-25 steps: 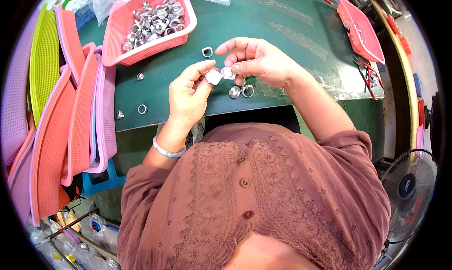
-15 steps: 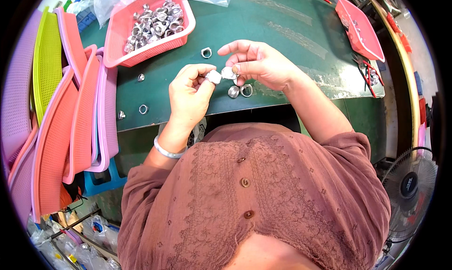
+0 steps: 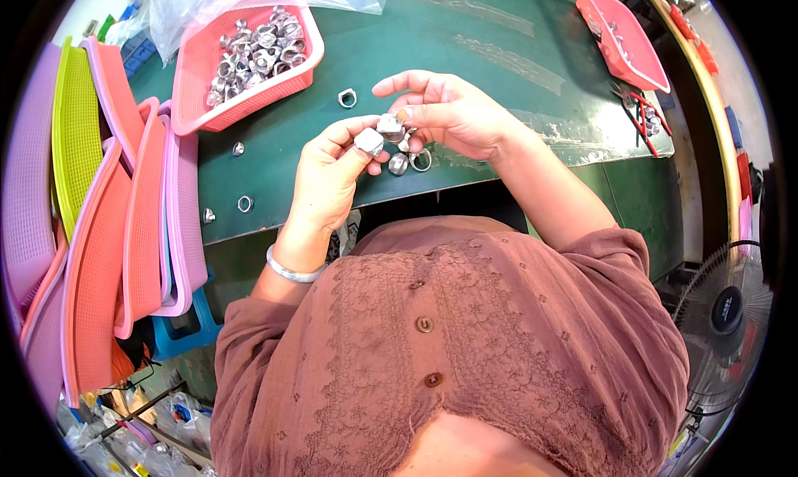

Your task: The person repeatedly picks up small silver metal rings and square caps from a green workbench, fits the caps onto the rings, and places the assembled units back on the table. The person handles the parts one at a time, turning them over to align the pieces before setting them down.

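My left hand (image 3: 326, 171) is closed, pinching a silver ring (image 3: 369, 142) with a broad, pale top between thumb and fingers. Pinched between my right thumb and fingers is another silver ring (image 3: 391, 127), its top turned up. The two rings are close together over the table's near edge; I cannot tell if they touch. My right hand (image 3: 455, 115) has its index finger raised above the pinch. Just below it on the table lie a rounded silver ring (image 3: 398, 164) and an open-hooped ring (image 3: 421, 159). A further ring (image 3: 347, 98) lies beyond my hands.
A pink basket (image 3: 188, 103) heaped with silver rings stands at the far left of the green table (image 3: 490, 20). Several loose rings lie below it. Stacked coloured baskets (image 3: 91, 253) fill the left side. Another pink basket (image 3: 611, 45) and red-handled pliers (image 3: 642, 126) are at right.
The ring in my right hand has come closer to the one in my left, which now sits a little lower beside it. The whole view has shifted slightly.
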`<state>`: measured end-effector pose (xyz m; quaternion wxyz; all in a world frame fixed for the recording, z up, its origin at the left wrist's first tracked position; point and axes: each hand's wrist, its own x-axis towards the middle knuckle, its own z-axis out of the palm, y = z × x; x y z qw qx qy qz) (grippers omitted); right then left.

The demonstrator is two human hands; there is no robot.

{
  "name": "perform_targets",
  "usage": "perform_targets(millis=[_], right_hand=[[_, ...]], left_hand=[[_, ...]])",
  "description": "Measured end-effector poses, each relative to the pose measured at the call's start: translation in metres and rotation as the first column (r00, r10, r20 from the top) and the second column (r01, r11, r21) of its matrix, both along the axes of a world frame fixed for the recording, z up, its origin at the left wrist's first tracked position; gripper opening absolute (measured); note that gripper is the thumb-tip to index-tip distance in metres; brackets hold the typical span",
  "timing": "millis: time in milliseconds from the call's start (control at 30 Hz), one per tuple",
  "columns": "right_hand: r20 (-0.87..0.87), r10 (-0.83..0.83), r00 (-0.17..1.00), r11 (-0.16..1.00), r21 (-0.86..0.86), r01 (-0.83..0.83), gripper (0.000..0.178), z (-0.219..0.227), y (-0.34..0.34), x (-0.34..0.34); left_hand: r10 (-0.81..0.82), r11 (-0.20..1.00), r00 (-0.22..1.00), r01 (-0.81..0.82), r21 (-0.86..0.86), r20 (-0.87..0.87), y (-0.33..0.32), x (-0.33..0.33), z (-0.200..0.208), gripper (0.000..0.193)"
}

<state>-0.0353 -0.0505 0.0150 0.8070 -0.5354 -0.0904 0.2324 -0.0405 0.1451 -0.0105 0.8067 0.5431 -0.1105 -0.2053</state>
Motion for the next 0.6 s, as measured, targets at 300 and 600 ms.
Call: perform_targets(millis=[300, 600], right_hand=[[-0.023, -0.022, 0.999, 0.999, 0.040, 0.023, 0.034, -0.0049, 0.0020, -0.0019], [-0.059, -0.102, 0.993, 0.987, 0.119, 0.109, 0.024, -0.0037, 0.0070, -0.0085]], left_hand=[[0.010, 1.000, 1.000, -0.010, -0.022, -0.001, -0.0018, -0.0025, -0.0051, 0.019], [0.037, 0.999, 0.998, -0.037, 0.004, 0.042, -0.0085, -0.0086, -0.0020, 0.011]])
